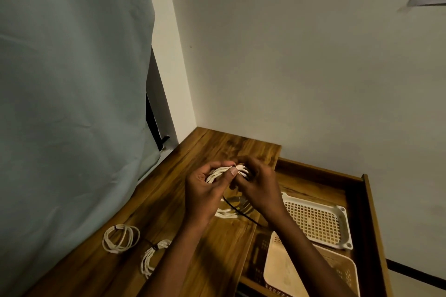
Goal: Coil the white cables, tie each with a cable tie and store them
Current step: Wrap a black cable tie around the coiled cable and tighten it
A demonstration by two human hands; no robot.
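Observation:
Above the wooden tabletop [198, 243] both hands hold one coiled white cable [218, 172]. My left hand [205, 190] grips the left of the bundle, thumb pressed on top. My right hand [258, 185] pinches the bundle's right side. A thin black cable tie [237, 211] hangs from the coil and trails down to the right. The coil's lower loops [225, 214] show under the hands. Two tied white coils lie on the table at lower left, one round [120, 239], one elongated [152, 257].
A pale curtain [72, 103] hangs at the left, touching the table. An open wooden drawer [366, 200] on the right holds a white perforated tray [318, 222] and a beige basket [306, 270]. White walls meet in the corner behind.

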